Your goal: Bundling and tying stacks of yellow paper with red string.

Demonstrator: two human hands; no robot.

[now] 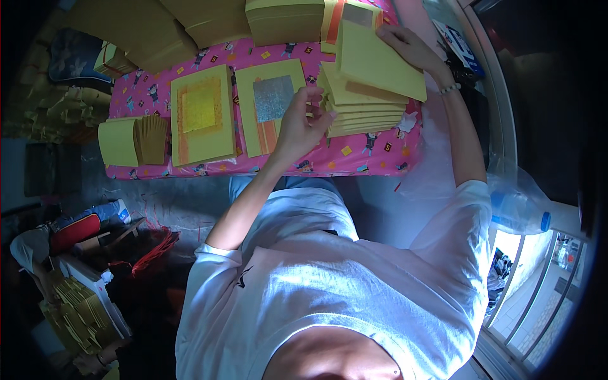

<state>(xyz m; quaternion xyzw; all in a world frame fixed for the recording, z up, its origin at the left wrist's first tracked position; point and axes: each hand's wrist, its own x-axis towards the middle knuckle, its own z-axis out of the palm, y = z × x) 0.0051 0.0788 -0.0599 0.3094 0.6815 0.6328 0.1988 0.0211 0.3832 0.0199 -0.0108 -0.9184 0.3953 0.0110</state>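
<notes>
My right hand (410,49) grips the far right edge of a yellow joss paper bundle (377,60), which lies tilted on top of a stack of similar bundles (367,120). My left hand (304,120) is at the left side of that stack, fingers apart and slightly curled, with nothing visible in it. Whether its fingertips touch the stack I cannot tell. Left of it, partly behind my wrist, lies a joss paper pile with a silver foil square (272,95). Farther left is another pile with a gold square (201,111).
A fanned yellow paper bundle (120,142) sits at the left on the pink patterned tablecloth (253,60). Tall paper stacks (285,22) line the far edge. A plastic bottle (519,212) is at my right. Another person's hand (88,362) shows at lower left, near a box of yellow bundles (79,310).
</notes>
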